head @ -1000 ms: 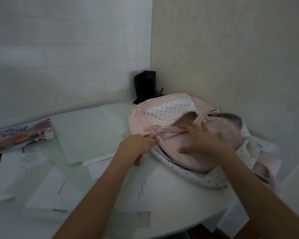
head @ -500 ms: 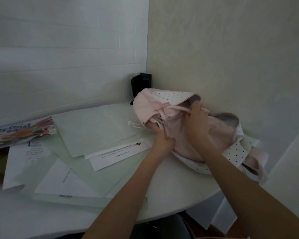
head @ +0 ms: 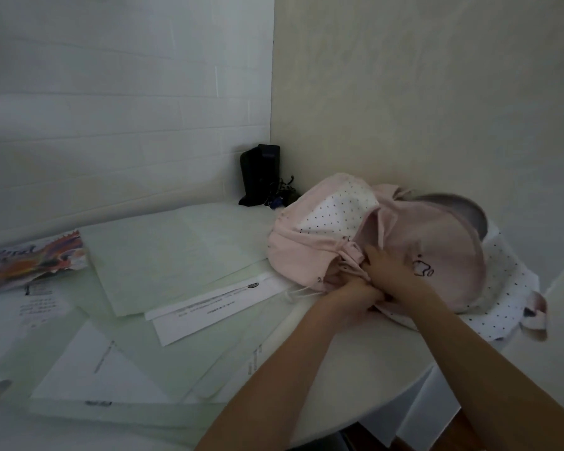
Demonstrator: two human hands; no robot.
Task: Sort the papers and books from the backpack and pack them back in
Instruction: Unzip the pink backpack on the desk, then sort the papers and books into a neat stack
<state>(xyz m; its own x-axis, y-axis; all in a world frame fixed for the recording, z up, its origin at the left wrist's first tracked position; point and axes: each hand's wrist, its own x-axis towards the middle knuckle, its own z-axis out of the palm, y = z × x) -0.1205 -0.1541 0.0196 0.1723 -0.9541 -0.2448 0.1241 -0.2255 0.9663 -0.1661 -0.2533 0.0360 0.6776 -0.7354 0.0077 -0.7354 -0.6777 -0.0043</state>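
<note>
A pink backpack [head: 437, 242] with white dotted panels lies on its side at the right of the white table [head: 355, 385]. My left hand [head: 355, 297] grips the pink fabric at the bag's near edge, by its drawstrings. My right hand [head: 388, 271] lies on top of the bag just above the left hand, fingers bent onto the bunched fabric. Pale green and white papers [head: 176, 255] are spread over the table's left half. A colourful book [head: 30, 262] lies at the far left.
A black device [head: 261, 174] with cables stands in the wall corner behind the bag. The table's rounded edge runs along the lower right, with the floor below it. A white envelope-like sheet [head: 215, 307] lies close to my left hand.
The bag has been lowered and turned, so its flat pink front with a small drawing now faces up. Both hands have moved down to its near edge.
</note>
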